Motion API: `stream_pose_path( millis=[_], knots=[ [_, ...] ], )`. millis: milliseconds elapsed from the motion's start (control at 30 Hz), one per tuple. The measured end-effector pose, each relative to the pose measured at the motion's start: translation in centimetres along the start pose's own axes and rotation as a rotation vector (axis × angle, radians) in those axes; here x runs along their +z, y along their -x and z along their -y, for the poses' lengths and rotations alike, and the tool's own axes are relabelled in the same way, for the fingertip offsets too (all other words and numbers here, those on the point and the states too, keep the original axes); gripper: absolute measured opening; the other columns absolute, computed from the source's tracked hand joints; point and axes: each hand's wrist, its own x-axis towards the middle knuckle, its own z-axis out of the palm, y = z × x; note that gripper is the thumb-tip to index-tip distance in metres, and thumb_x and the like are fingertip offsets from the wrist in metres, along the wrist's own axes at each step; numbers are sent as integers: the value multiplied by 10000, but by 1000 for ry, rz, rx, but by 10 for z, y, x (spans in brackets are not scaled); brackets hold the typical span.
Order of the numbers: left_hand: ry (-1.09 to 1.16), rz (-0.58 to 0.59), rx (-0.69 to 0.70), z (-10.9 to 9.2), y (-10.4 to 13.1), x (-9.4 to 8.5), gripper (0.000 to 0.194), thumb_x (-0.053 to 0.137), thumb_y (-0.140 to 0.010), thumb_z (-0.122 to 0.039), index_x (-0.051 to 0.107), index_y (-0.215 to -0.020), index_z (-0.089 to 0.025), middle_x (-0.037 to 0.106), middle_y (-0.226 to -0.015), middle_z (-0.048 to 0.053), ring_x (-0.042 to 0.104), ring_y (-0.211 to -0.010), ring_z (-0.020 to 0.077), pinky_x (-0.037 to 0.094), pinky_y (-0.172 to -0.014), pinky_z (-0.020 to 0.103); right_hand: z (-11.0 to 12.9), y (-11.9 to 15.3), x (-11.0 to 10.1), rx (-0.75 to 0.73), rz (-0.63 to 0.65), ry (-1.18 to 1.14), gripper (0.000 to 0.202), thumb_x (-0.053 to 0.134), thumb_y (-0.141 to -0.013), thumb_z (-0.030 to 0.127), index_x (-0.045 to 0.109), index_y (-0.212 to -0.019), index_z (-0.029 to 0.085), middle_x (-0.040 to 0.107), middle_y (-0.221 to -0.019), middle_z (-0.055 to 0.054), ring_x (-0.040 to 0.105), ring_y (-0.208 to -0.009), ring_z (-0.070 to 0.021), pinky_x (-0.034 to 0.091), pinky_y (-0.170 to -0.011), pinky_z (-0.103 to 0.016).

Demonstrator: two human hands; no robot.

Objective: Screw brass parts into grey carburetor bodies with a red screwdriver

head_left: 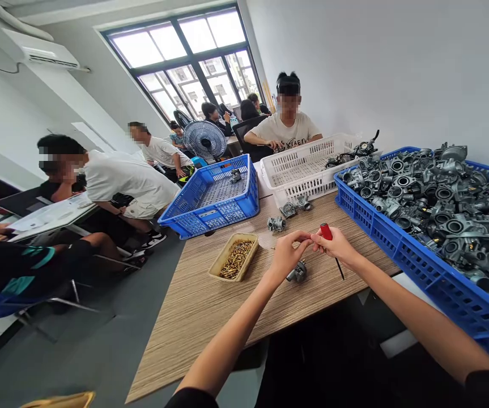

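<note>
My right hand (332,243) is closed around a screwdriver (326,231) with a red handle, its dark shaft pointing down toward the tabletop. The fingertips of my left hand (289,253) are pinched together and meet those of my right hand; whatever they hold is too small to make out. Below my hands a grey metal carburetor-like part (297,272) lies on the wooden table (202,300), partly hidden by my left hand. Several similar metal parts (276,224) sit beyond my hands. Left of them stands a tray (213,271) of small brass pieces (238,258).
A blue crate (367,226) heaped with metal parts stands at the right. Behind the table's far edge are a white crate (299,184) and a blue crate (210,220), each holding few parts. A person (289,122) sits opposite; others are at the left.
</note>
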Motion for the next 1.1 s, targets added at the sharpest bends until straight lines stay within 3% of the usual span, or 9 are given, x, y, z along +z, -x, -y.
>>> stream_pose_path(
  millis=[167,367,467,667,867,1100],
  knots=[
    [70,51,-15,-6,6,-1,58,712,-924,-226,752,-957,-199,801,-852,26,757,-791,171,600,-780,277,5,6,-3,130,98,-6,588,868,-670,722,581,-760,217,627,-588,12,468,-482,-91,214,-409,-204],
    [48,130,70,-13,18,-5,158,625,-983,-258,738,-1087,-218,810,-931,32,753,-830,171,591,-833,291,2,9,-2,191,177,5,633,831,-687,781,563,-776,214,549,-564,47,395,-447,-65,173,-391,-200],
    [26,120,21,-5,28,-11,154,605,-987,-250,732,-1068,-219,808,-938,28,759,-840,167,581,-829,283,1,7,0,177,173,36,640,758,-737,823,576,-793,212,547,-582,48,368,-437,-59,164,-383,-197],
    [89,-18,-108,27,55,-27,140,632,-986,-313,712,-1013,-201,802,-989,52,752,-915,182,576,-872,306,5,-2,-8,124,20,-18,631,750,-743,824,555,-813,228,478,-606,71,349,-456,-62,163,-378,-185],
    [-46,-15,-94,43,73,-25,85,691,-938,-261,759,-939,-209,774,-899,30,668,-798,166,559,-800,299,12,-5,-19,20,-79,-21,656,775,-704,839,603,-802,214,528,-740,15,473,-626,-104,321,-426,-187],
    [-106,5,-33,47,79,-12,117,649,-973,-221,764,-993,-234,796,-1002,40,721,-889,195,586,-840,339,18,-3,-19,-21,-102,-29,642,752,-746,828,613,-841,209,541,-801,5,507,-702,-116,409,-492,-196]
  ],
)
